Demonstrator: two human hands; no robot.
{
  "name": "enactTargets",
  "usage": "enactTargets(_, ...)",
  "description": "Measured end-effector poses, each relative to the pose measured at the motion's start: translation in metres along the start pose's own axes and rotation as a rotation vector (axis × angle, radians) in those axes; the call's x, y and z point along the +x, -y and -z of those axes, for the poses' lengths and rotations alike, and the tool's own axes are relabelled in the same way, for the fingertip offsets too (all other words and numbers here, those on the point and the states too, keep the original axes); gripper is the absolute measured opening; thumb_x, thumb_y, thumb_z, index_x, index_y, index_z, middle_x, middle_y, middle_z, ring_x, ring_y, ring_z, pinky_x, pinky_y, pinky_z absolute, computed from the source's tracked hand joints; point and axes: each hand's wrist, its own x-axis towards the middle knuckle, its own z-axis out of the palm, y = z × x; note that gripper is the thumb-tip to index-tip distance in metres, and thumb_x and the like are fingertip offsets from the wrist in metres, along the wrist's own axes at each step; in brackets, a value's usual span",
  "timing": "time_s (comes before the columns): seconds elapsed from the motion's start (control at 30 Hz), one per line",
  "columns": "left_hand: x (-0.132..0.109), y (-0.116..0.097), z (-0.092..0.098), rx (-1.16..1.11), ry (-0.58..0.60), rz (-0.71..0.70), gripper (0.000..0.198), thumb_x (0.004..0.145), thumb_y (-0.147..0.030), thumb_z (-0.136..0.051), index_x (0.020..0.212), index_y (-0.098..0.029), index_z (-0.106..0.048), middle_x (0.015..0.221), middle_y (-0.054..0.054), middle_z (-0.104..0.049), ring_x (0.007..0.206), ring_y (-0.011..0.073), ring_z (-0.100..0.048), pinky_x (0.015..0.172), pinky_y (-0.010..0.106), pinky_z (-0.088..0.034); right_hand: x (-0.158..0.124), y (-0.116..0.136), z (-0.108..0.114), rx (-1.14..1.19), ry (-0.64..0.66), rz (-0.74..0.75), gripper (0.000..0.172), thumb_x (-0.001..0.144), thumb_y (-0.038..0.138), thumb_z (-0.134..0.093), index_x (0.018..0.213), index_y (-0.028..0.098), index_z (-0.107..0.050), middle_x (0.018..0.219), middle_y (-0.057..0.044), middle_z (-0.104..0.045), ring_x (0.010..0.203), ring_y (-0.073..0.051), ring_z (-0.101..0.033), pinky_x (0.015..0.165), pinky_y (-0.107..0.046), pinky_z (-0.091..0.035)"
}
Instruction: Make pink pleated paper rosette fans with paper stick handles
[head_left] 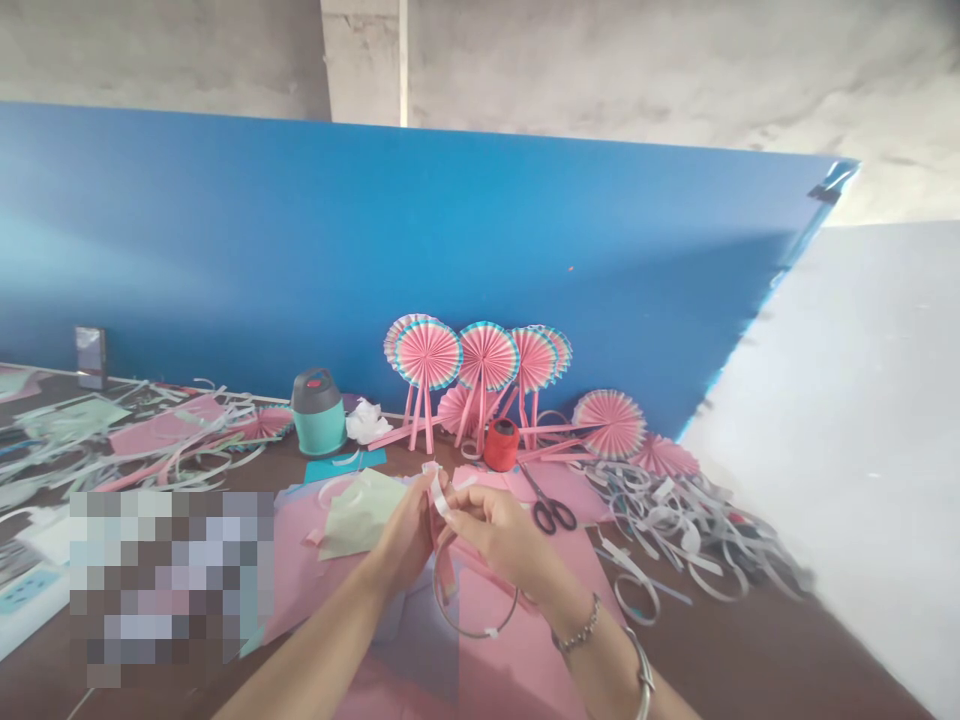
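My left hand (405, 540) and my right hand (502, 535) meet over a pink paper sheet (517, 660) on the brown table. Both pinch a folded pink paper strip (444, 560) with a curl of white backing tape (439, 495) at its top. A thin loop of tape (474, 610) hangs below the hands. My right wrist wears bracelets. Finished pink pleated paper fans (427, 355) on sticks lean against the blue board behind.
Black scissors (551, 512) and a red spool (501, 445) lie just beyond my hands. A teal cup (318, 412) stands to the left. Curled white tape strips (675, 520) pile up at right. Paper scraps (150, 440) cover the left. A blue board (375, 250) backs the table.
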Motion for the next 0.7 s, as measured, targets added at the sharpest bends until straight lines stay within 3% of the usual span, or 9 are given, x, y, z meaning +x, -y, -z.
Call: enactTargets(0.7,-0.0013,-0.0017,-0.0009,-0.043,-0.035,0.021,0.021,0.075,-0.032,-0.056,0.062,-0.017,-0.050,0.052,-0.004,-0.047,0.048,0.0099,-0.043,0.049,0.022,-0.036,-0.0010,0.0028,0.0019,-0.001,0.013,0.028,0.018,0.080,0.031,-0.057,0.084,0.015,-0.064,0.080,-0.004,-0.066,0.075,-0.019,-0.065,0.072,-0.030,-0.047)
